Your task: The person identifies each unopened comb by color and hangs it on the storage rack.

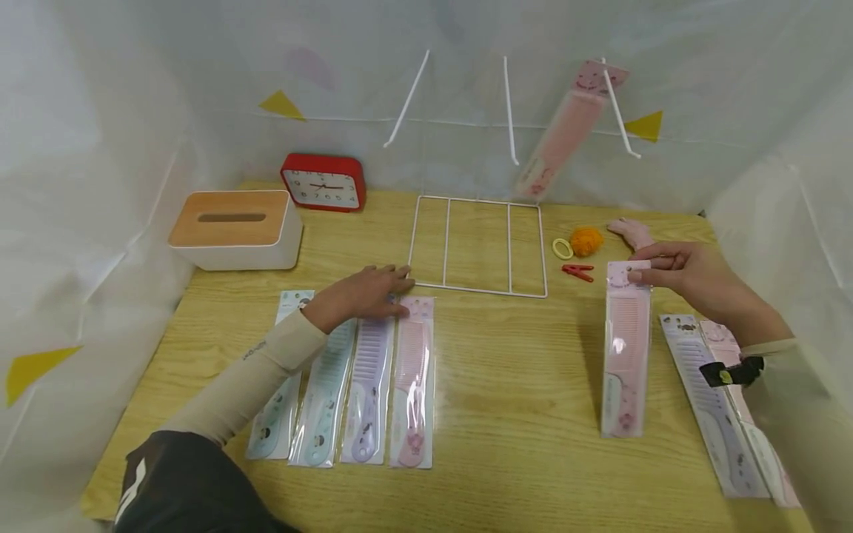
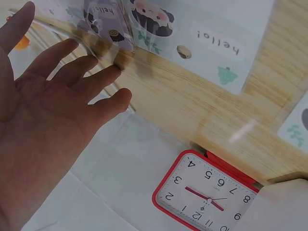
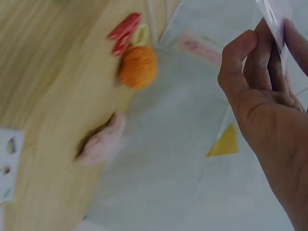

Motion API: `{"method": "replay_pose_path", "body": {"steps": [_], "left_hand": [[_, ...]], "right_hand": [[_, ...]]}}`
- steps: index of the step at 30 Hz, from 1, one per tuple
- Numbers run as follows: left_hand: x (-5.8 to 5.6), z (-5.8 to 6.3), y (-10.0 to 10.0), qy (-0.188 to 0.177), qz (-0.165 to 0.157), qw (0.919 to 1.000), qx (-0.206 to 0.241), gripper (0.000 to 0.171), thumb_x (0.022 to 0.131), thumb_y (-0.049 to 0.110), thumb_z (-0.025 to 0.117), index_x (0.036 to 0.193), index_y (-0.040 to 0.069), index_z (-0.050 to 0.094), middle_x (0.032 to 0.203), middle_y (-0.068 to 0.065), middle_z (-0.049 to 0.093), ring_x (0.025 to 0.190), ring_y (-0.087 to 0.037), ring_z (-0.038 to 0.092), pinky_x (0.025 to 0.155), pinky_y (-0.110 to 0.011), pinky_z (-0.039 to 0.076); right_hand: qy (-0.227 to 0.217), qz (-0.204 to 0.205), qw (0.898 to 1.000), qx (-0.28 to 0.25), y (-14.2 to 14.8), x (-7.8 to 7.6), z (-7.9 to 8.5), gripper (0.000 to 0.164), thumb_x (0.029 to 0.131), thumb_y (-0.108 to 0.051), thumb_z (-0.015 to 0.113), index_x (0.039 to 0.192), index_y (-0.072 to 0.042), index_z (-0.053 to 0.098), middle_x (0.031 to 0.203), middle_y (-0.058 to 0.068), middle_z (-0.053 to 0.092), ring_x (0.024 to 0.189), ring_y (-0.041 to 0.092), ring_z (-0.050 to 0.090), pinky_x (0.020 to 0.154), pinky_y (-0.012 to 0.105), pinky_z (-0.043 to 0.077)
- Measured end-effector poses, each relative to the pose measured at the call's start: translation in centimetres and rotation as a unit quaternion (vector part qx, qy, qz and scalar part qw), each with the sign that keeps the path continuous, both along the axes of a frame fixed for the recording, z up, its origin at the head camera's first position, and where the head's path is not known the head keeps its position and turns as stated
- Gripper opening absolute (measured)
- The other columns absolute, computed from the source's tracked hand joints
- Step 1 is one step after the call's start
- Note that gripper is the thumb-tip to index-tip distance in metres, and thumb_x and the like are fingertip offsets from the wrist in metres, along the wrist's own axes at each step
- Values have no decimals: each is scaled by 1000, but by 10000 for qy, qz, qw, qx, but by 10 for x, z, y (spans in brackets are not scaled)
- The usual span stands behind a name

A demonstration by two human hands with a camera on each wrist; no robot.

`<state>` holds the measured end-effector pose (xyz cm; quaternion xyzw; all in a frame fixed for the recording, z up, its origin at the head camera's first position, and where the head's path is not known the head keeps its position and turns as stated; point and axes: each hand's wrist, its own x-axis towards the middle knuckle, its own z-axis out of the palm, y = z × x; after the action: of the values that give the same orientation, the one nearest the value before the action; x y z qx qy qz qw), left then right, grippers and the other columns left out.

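My right hand (image 1: 693, 277) pinches the top card of a packaged pink comb (image 1: 626, 355), which hangs upright above the table's right side. My left hand (image 1: 373, 292) lies with spread fingers over the upper ends of packaged combs, near the wire rack's front edge. Below it are a pink comb (image 1: 413, 385), a purple comb (image 1: 366, 392) and two green combs (image 1: 328, 400), side by side. Another packaged pink comb (image 1: 566, 133) hangs aslant from the right white hook (image 1: 620, 111). In the left wrist view the left palm (image 2: 53, 125) shows, holding nothing.
Two more hooks (image 1: 509, 111) jut out left of the hung comb, above a white wire frame (image 1: 478, 292). A red clock (image 1: 324, 185) and tissue box (image 1: 233, 226) stand back left. An orange ball (image 1: 586, 242), red clip (image 1: 577, 272) and packaged purple comb (image 1: 716, 414) lie right.
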<state>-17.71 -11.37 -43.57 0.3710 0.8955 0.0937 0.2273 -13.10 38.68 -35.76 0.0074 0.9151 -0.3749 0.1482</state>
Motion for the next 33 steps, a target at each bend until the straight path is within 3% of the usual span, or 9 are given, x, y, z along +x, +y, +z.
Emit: {"method": "replay_pose_path", "body": {"steps": [4, 8, 14, 17, 21, 25, 28, 33], "left_hand": [[0, 1, 1, -26, -36, 10000, -3, 67, 97, 39, 65, 150, 4, 44, 159, -22, 29, 146, -43, 28, 115, -61, 25], [1, 1, 1, 6, -77, 10000, 25, 67, 97, 39, 65, 150, 4, 44, 159, -22, 30, 145, -43, 29, 114, -61, 26], [0, 2, 0, 18, -42, 10000, 43, 67, 97, 40, 65, 150, 4, 45, 159, -21, 30, 145, -43, 29, 116, -60, 25], [0, 0, -1, 20, -41, 10000, 38, 67, 97, 40, 64, 150, 5, 45, 159, -21, 30, 145, -42, 29, 116, -59, 24], [-1, -1, 0, 26, -84, 9999, 109, 67, 97, 40, 64, 149, 4, 45, 159, -21, 30, 145, -43, 29, 116, -60, 25], [-2, 0, 1, 22, -103, 9998, 172, 66, 97, 39, 65, 149, 3, 46, 158, -22, 31, 145, -43, 30, 115, -60, 25], [-2, 0, 1, 34, -124, 9998, 140, 66, 97, 38, 65, 149, 3, 46, 158, -22, 31, 144, -43, 30, 115, -61, 26], [-2, 0, -1, -12, -63, 10000, 61, 67, 97, 39, 65, 150, 4, 45, 159, -22, 30, 145, -42, 29, 116, -59, 25]], "right_hand": [[812, -292, 9948, -550, -29, 5, 32, 32, 91, -25, 75, 114, -4, 70, 89, -13, 75, 84, 3, 63, 73, 10, 47], [1596, -450, 9803, -1076, -53, 7, 61, 23, 89, -14, 76, 109, -2, 73, 86, -11, 75, 78, 4, 67, 70, 11, 50], [2545, -679, 9413, -2110, -71, -7, 89, 22, 84, 1, 77, 105, 7, 72, 84, -3, 75, 76, 7, 71, 74, 12, 53], [2665, -688, 9153, -2940, -77, -14, 96, 24, 81, 6, 78, 103, 12, 71, 84, 3, 76, 76, 11, 72, 76, 14, 54], [2672, -730, 8992, -3387, -83, -19, 102, 25, 79, 7, 80, 101, 13, 71, 84, 7, 76, 77, 14, 72, 76, 15, 55], [2733, -851, 9088, -3037, -85, -24, 103, 24, 79, 4, 81, 100, 10, 72, 84, 4, 76, 76, 12, 72, 74, 13, 54], [2749, -875, 9244, -2496, -84, -31, 100, 25, 81, 1, 80, 104, 7, 72, 86, 0, 76, 77, 10, 71, 75, 12, 53], [2709, -841, 9381, -1987, -83, -61, 95, 28, 85, -9, 79, 109, 3, 72, 87, -4, 75, 80, 9, 69, 77, 12, 52]]}}
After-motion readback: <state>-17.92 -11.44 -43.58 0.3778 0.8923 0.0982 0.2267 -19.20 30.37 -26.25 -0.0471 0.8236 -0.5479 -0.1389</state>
